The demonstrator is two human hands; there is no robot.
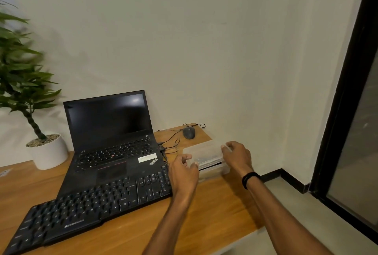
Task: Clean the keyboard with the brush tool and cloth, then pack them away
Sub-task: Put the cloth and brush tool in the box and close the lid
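So the long black plastic keyboard sits slanted on the wooden desk, its far edge propped on the open black laptop. Both hands are off it, just past its right end, on a clear plastic lidded box. The left hand has curled fingers pinching the lid's near-left corner, and the right hand, black band on the wrist, hooks its fingers over the lid's right edge. What's inside is too blurry to tell. A grey wired mouse sits behind the box.
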